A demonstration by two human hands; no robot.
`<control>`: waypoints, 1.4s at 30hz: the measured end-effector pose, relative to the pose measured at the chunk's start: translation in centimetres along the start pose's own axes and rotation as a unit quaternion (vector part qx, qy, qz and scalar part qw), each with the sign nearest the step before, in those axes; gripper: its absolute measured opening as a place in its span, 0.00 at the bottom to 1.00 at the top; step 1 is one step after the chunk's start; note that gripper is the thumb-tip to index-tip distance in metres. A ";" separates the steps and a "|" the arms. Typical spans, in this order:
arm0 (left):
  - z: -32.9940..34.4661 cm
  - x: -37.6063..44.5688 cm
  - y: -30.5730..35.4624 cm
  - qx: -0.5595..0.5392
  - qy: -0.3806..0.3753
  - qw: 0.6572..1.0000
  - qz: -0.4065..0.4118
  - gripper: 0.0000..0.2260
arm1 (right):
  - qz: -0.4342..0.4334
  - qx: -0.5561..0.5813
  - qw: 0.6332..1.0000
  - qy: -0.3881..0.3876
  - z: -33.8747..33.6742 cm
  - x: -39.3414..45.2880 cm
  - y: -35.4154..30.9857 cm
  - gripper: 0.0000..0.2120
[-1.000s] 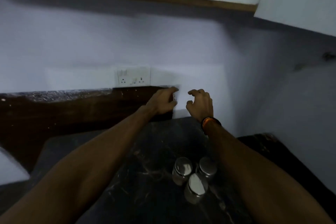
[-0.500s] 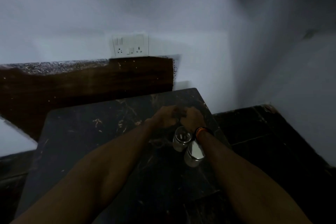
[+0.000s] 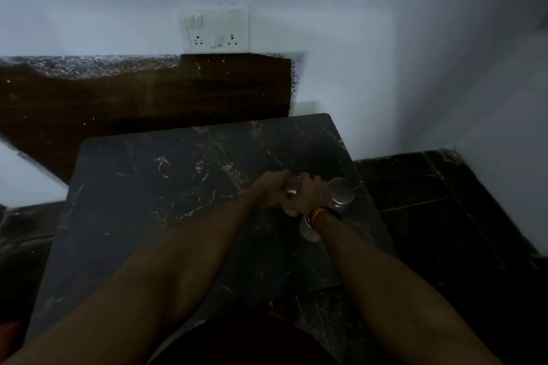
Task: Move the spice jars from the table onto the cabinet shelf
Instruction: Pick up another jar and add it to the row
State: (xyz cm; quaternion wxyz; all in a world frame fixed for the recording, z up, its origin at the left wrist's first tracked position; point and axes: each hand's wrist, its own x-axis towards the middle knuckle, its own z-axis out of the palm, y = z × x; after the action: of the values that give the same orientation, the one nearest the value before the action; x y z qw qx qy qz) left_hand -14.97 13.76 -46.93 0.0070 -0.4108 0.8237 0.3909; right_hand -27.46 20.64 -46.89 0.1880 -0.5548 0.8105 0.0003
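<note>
- Both hands meet over one spice jar (image 3: 292, 187) near the tabletop's (image 3: 148, 201) right edge
- left hand (image 3: 268, 191) has its fingers wrapped round that jar, right hand (image 3: 310, 194) grips it too
- second jar (image 3: 341, 191) stands just right of them
- third jar (image 3: 308, 231) peeks out under the right wrist, which wears an orange band (image 3: 321, 213)
- pretty dim and blurry overall
</note>
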 end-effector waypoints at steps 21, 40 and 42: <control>0.0 -4.6 -4.8 -0.402 0.179 0.882 -0.170 0.13 | -0.160 0.280 0.944 -0.070 -2.2 2.2 -1.9 0.39; -5.9 -5.7 -4.6 -0.770 0.111 0.629 0.002 0.27 | -0.149 0.626 0.764 -0.042 -8.5 5.8 -7.4 0.25; -6.7 -5.4 -3.7 -0.757 0.103 0.645 0.028 0.29 | -0.128 0.674 0.727 -0.031 -9.1 5.9 -8.2 0.25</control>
State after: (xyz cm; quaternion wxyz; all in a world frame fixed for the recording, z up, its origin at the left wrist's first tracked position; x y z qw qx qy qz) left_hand -6.78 11.75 -42.87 -0.4022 -0.2876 0.2474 0.8333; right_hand -24.74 10.30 -38.51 0.5359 -0.3798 0.5124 -0.5531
